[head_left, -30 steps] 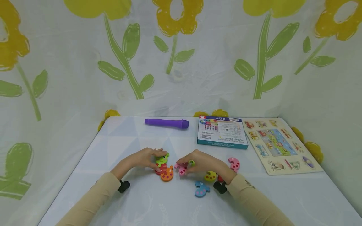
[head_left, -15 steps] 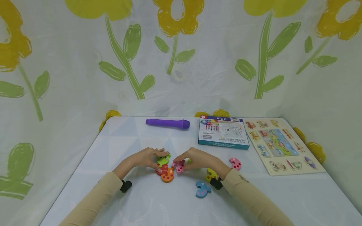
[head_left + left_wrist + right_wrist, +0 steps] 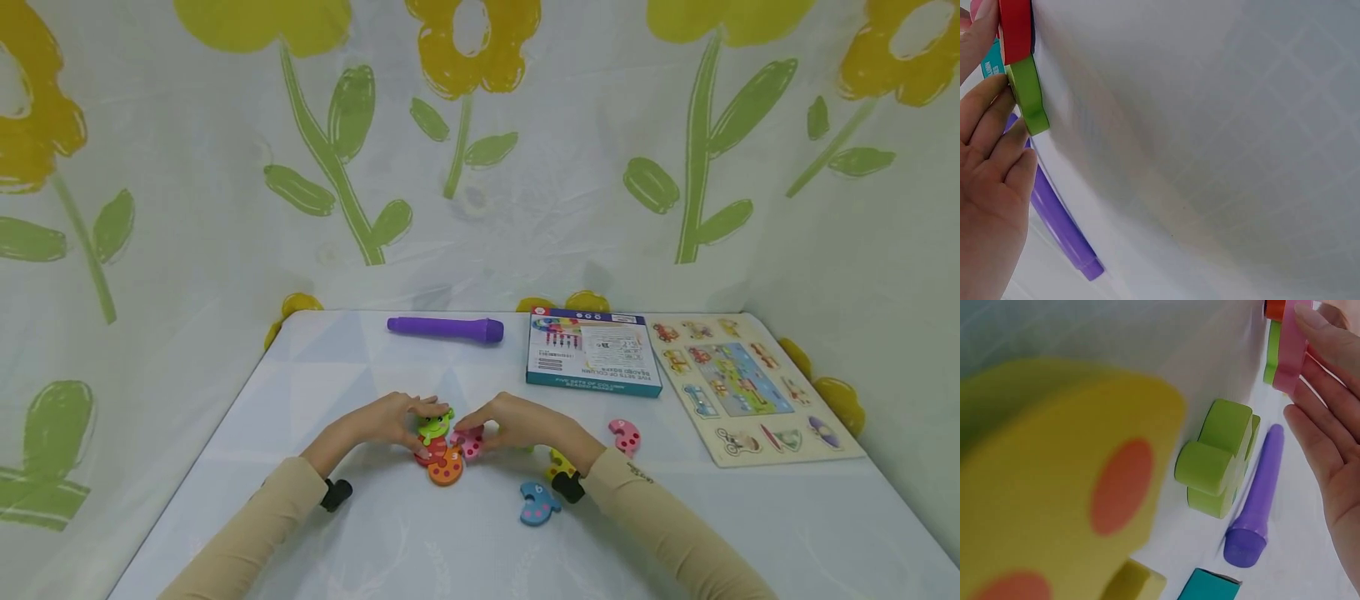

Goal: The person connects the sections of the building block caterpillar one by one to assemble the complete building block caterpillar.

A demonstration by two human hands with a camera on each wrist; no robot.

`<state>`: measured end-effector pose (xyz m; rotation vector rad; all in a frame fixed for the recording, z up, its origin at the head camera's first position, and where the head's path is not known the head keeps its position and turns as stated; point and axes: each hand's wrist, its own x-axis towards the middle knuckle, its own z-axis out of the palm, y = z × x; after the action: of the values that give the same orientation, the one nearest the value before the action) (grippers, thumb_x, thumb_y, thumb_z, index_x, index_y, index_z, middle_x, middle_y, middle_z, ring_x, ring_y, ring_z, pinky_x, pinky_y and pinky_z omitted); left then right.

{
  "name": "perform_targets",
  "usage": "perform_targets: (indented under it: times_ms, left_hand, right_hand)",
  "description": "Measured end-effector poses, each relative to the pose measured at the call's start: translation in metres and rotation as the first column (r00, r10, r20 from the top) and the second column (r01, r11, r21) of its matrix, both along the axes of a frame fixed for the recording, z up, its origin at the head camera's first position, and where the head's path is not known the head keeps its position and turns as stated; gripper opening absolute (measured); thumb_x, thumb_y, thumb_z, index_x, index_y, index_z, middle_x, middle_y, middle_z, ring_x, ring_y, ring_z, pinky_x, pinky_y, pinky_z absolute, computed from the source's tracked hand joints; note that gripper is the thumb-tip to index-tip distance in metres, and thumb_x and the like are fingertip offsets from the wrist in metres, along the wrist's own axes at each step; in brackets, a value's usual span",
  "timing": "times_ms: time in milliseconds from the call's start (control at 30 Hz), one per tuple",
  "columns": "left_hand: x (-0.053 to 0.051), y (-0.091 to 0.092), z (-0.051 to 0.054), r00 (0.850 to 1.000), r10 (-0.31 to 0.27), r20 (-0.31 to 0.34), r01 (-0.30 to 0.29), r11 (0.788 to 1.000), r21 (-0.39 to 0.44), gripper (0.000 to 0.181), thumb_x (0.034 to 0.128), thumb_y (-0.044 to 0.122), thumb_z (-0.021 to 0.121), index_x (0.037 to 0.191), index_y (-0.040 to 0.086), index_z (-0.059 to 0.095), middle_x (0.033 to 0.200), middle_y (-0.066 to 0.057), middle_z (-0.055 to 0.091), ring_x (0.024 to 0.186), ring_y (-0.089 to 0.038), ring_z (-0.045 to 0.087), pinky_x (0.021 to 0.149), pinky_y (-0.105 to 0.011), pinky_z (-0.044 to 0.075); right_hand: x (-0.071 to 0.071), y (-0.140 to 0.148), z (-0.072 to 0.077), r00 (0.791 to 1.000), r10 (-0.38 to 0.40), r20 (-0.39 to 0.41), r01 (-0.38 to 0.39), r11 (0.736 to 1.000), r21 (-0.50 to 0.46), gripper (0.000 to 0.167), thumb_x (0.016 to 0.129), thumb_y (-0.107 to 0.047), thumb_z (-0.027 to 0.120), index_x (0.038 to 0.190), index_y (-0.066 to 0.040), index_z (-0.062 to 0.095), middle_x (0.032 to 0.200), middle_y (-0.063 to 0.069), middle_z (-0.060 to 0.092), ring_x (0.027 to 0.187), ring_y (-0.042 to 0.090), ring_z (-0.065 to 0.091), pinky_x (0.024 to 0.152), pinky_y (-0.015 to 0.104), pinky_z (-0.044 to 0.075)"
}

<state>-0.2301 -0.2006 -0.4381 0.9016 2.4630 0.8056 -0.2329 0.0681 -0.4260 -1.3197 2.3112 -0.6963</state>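
My left hand (image 3: 381, 418) grips the joined green face piece (image 3: 433, 427) and red piece (image 3: 431, 451) from the left. An orange spotted piece (image 3: 446, 467) lies against the red one. From the right, my right hand (image 3: 522, 421) pinches a pink spotted piece (image 3: 471, 442) beside the orange piece; whether they interlock I cannot tell. In the left wrist view the fingers of my left hand (image 3: 992, 150) rest at the green piece (image 3: 1030, 97), below the red piece (image 3: 1016, 31). My right hand (image 3: 1335, 406) holds the pink piece (image 3: 1291, 353) in the right wrist view.
A blue piece (image 3: 537, 504), a yellow piece (image 3: 558, 463) and another pink piece (image 3: 625, 437) lie around my right forearm. A green piece (image 3: 1219, 456) stands near them. Behind are a purple microphone (image 3: 446, 329), a flat box (image 3: 592, 354) and a puzzle board (image 3: 750, 392).
My right hand has moved left with the pink piece, bringing it up beside the orange piece. My left hand keeps its grip in nearly the same place.
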Motion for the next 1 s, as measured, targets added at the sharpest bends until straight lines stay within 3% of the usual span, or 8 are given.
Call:
perform_targets:
  times_ms: [300, 1000]
  left_hand:
    - [0.0003, -0.0017, -0.0038, 1.000, -0.007, -0.012, 0.007, 1.000, 0.007, 0.071, 0.0748, 0.025, 0.083, 0.139, 0.014, 0.054, 0.146, -0.019, 0.041, 0.137, -0.033, 0.035, 0.109, -0.057, 0.029]
    - [0.0010, -0.0008, -0.0003, 1.000, -0.017, -0.012, 0.017, 1.000, 0.021, 0.072, 0.0744, 0.024, 0.084, 0.138, 0.011, 0.054, 0.145, -0.019, 0.042, 0.138, -0.033, 0.034, 0.109, -0.058, 0.028]
  right_hand:
    - [0.0010, -0.0038, -0.0020, 1.000, 0.026, -0.004, -0.026, 1.000, -0.006, 0.042, 0.087, -0.013, 0.073, 0.128, -0.014, 0.065, 0.126, -0.004, 0.063, 0.119, 0.006, 0.055, 0.098, 0.020, 0.043]
    - [0.0005, -0.0082, -0.0022, 1.000, 0.030, -0.005, -0.029, 0.999, 0.042, 0.042, 0.086, -0.015, 0.075, 0.127, -0.013, 0.066, 0.123, -0.005, 0.065, 0.111, 0.004, 0.059, 0.097, 0.019, 0.044]
